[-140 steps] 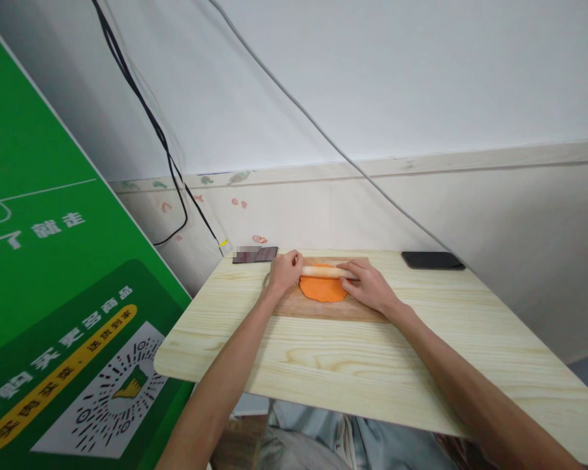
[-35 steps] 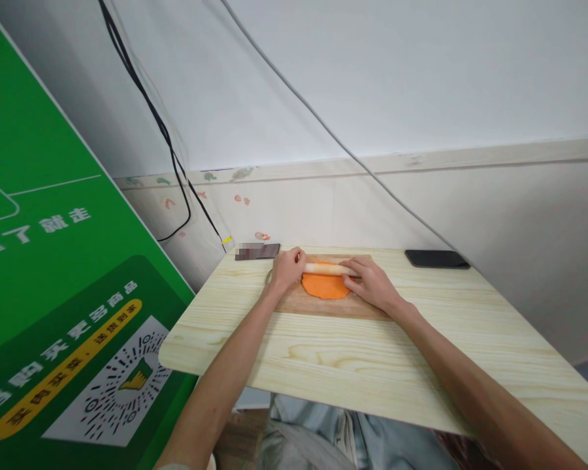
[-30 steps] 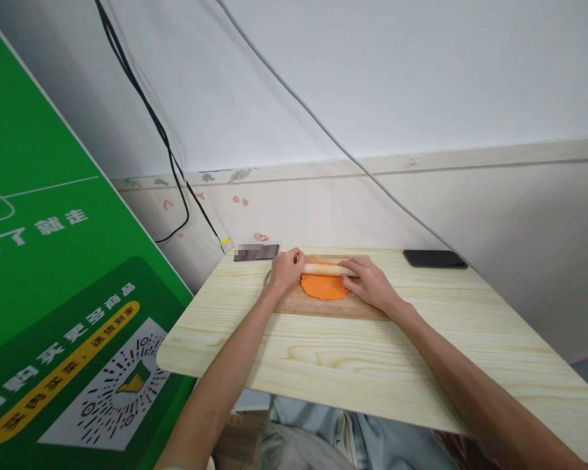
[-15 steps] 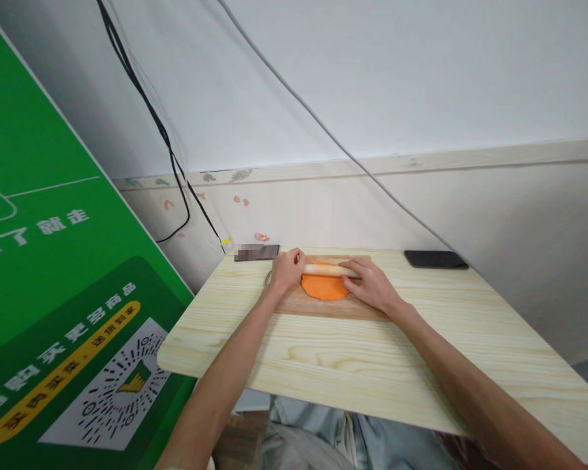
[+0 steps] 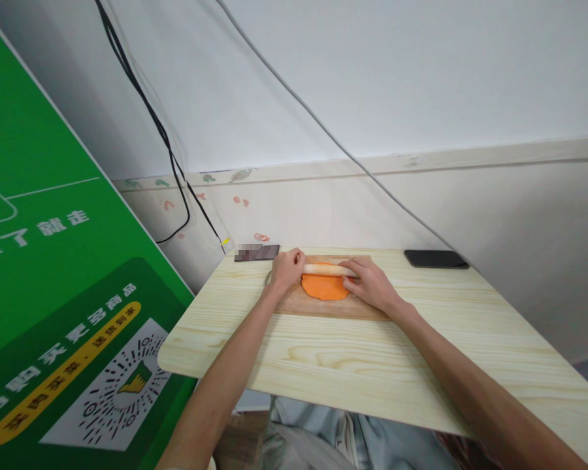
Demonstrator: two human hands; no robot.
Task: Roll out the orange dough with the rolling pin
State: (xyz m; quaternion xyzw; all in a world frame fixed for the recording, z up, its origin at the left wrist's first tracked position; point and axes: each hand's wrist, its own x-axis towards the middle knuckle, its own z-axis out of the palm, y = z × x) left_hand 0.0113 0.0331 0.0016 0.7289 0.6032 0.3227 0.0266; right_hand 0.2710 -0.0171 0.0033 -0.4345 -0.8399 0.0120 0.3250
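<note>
A pale wooden rolling pin [image 5: 326,269] lies crosswise over the far part of a flat orange sheet of dough [image 5: 325,288]. Beneath them is a brown wooden board [image 5: 323,309]. My left hand [image 5: 288,268] is closed on the pin's left end, its fingers curled. At the other end, my right hand [image 5: 368,279] grips the pin with thumb and fingers, close to the dough's right edge. Both ends of the pin are hidden by my hands.
On the pale wooden table [image 5: 333,359], a dark phone [image 5: 436,259] lies at the back right and a dark flat object [image 5: 264,252] at the back left. A metal ring [image 5: 268,279] shows partly beside my left wrist. A green banner [image 5: 78,261] leans at the left.
</note>
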